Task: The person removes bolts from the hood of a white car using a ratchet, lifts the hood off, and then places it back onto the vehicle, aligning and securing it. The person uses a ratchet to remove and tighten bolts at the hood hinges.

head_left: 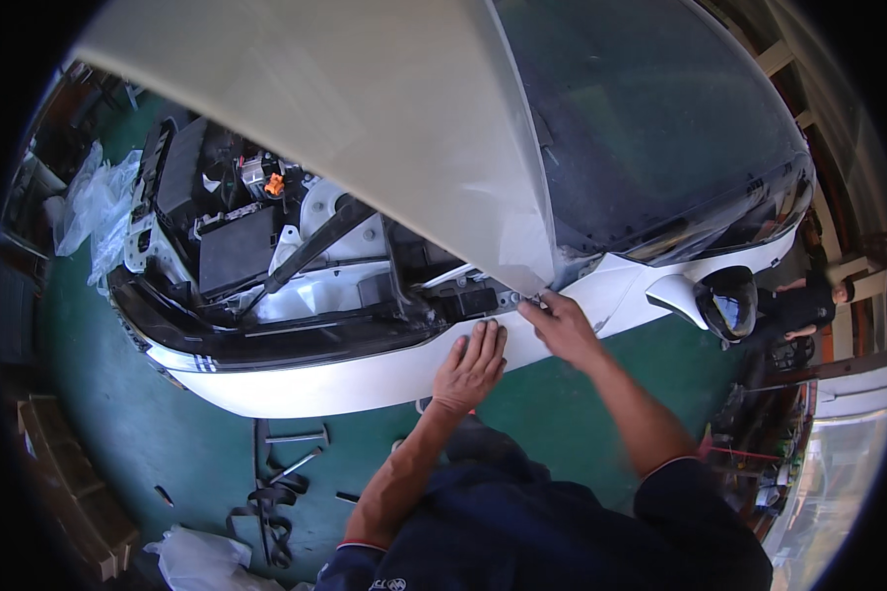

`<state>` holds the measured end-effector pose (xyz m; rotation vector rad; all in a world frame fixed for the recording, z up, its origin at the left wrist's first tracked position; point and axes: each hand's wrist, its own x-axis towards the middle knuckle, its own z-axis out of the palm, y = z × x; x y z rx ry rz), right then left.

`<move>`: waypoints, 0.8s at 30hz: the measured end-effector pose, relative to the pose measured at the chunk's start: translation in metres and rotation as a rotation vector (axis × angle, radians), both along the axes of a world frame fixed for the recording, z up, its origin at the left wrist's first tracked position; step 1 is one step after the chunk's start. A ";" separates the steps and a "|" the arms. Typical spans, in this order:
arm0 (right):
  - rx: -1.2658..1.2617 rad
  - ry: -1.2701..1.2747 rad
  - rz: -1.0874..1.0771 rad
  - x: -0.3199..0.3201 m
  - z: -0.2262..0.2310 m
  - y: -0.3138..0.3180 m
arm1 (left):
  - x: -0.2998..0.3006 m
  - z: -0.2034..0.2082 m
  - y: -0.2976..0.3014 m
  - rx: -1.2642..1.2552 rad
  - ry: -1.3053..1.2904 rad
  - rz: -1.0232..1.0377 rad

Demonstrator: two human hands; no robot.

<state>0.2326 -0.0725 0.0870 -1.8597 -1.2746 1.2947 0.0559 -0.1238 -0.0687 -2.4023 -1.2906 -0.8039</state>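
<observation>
White fender (524, 343) under left hand (471, 364)

Shirt (503, 517) was dark navy, plain cloth, short-sleeved. Left sleeve (353, 558) and right sleeve (700, 507) were the same navy, each with a thin reddish and pale edging at the cuff. Small pale emblem (395, 584) sat on the shirt front: round mark plus lettering, partly cut by the lower picture edge. Forearms were bare from the cuffs down. Left hand (471, 365) and right hand (565, 332) were bare too, nails short where visible. Dark cloth (475, 443) past the shirt: couldn't tell, shirt or trousers.
</observation>
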 end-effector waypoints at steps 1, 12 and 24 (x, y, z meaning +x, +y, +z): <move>0.030 -0.122 0.183 0.012 0.005 0.008 | 0.000 0.000 -0.001 -0.004 0.007 0.007; -0.104 0.264 -0.063 0.005 0.011 -0.002 | 0.004 -0.001 -0.002 -0.053 0.001 0.011; -0.125 0.324 -0.181 0.001 0.010 -0.002 | -0.005 0.016 0.004 -0.108 0.063 -0.069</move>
